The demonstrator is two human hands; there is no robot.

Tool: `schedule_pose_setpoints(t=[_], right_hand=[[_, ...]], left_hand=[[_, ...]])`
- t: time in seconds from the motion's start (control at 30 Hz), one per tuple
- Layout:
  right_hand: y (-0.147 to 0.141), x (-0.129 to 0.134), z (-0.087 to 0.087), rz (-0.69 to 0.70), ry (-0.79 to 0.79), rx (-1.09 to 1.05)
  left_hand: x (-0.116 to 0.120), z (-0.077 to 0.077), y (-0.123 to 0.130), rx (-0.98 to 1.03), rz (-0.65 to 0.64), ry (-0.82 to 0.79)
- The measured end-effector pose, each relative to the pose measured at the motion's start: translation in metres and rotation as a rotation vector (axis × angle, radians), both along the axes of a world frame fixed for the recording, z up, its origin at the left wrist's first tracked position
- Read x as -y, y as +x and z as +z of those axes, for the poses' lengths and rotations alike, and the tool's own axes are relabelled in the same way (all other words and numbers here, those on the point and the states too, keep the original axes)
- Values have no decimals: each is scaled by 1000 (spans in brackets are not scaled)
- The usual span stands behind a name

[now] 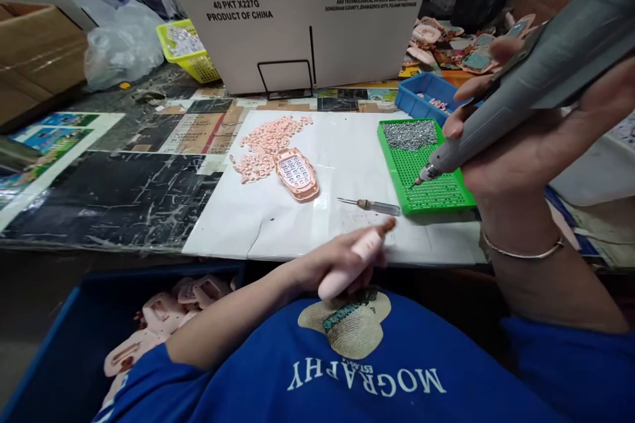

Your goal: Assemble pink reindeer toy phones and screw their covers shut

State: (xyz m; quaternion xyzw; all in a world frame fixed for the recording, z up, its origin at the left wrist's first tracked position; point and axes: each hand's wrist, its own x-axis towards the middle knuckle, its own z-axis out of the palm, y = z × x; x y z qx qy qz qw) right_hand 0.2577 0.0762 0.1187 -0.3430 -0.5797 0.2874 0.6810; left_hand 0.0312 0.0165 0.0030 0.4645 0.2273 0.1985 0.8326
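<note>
My right hand (526,145) is wrapped around a grey electric screwdriver (516,89). Its bit points down at the perforated lower part of a green screw tray (439,211); whether it touches a screw I cannot tell. Small silver screws (409,135) are heaped at the tray's far end. Near the table's front edge, my left hand (332,254) is closed on a smooth pale pink plastic casing (347,271), partly hidden by the fingers. Between the hands and the tray lies a small manual screwdriver (370,205) with a clear handle.
On the white sheet (342,152) sit a pink casing with a keypad (297,174) and a pile of small pink parts (270,142). Behind stand a large white carton (297,20), a yellow basket (201,66) and a blue tray (421,96). Pink casings fill a blue bin (54,350) at lower left.
</note>
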Motion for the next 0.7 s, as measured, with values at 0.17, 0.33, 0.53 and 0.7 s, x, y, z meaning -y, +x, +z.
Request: schedule_pose_setpoints(t=[0.17, 0.33, 0.53, 0.7], right_hand=[[-12, 5, -9, -33, -72, 138], [-33, 21, -17, 72, -132, 97], [-59, 33, -20, 95, -64, 177], [-67, 26, -29, 191, -135, 132]], left_hand=[[-4, -13, 10, 332, 409, -362], [-2, -14, 18, 306, 478, -473], [0, -5, 27, 290, 491, -341], [2, 1, 31, 327, 495, -311]])
